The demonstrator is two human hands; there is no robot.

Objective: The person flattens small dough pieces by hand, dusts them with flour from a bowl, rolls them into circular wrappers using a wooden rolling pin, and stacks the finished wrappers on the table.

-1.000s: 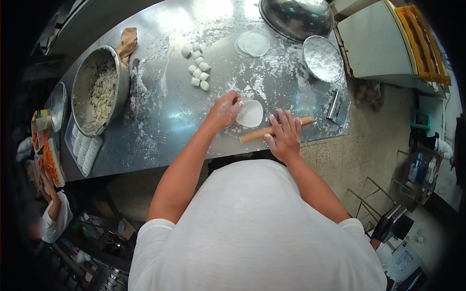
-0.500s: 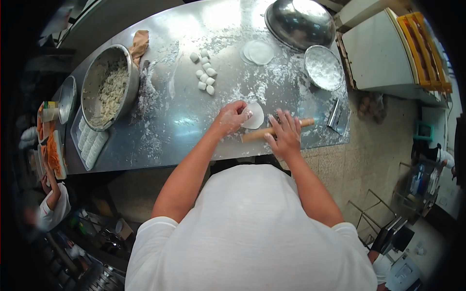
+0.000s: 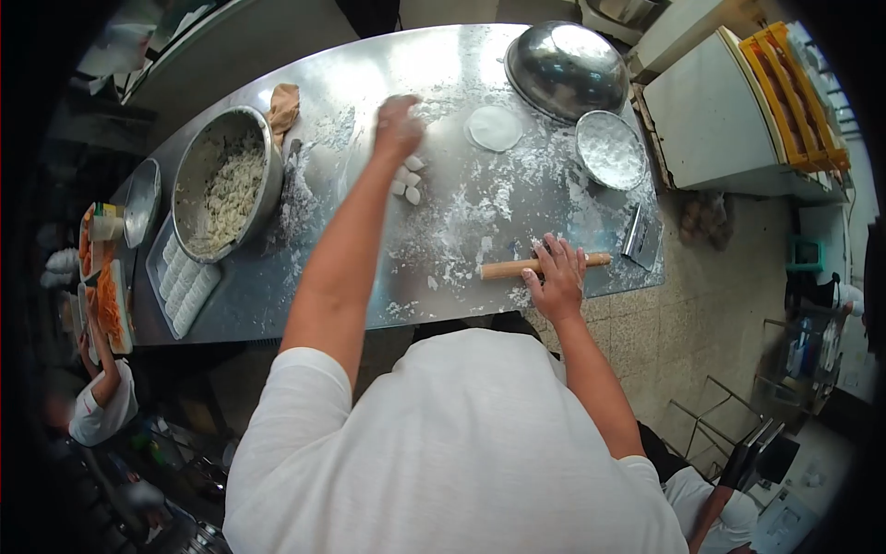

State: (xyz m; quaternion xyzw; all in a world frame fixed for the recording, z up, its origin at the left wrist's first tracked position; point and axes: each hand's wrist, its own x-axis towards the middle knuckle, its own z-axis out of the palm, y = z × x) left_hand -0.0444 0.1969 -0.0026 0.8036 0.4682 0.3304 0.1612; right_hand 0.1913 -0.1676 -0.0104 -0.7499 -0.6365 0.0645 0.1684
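Note:
My left hand [image 3: 398, 127], smeared by motion, is over the far end of a group of small white dough pieces [image 3: 411, 179]; its fingers are too blurred to read. My right hand [image 3: 557, 278] lies with spread fingers on a wooden rolling pin [image 3: 507, 270] near the table's front edge. Flat white dough rounds [image 3: 494, 128] lie stacked farther back, right of my left hand. Loose flour is scattered between the dough pieces and the pin.
On the steel table [image 3: 351, 309] are a bowl of filling [image 3: 268, 208], a tray of white rolls [image 3: 189, 294], a flour bowl [image 3: 611, 150], an upturned metal bowl [image 3: 568, 72] and a metal scraper [image 3: 635, 233]. A co-worker [image 3: 103, 402] is at the left, another person [image 3: 715, 508] lower right.
My left hand has let go of the dough round and moved away to the dough pieces. The round no longer lies beside the pin; the back stack looks more closely overlapped.

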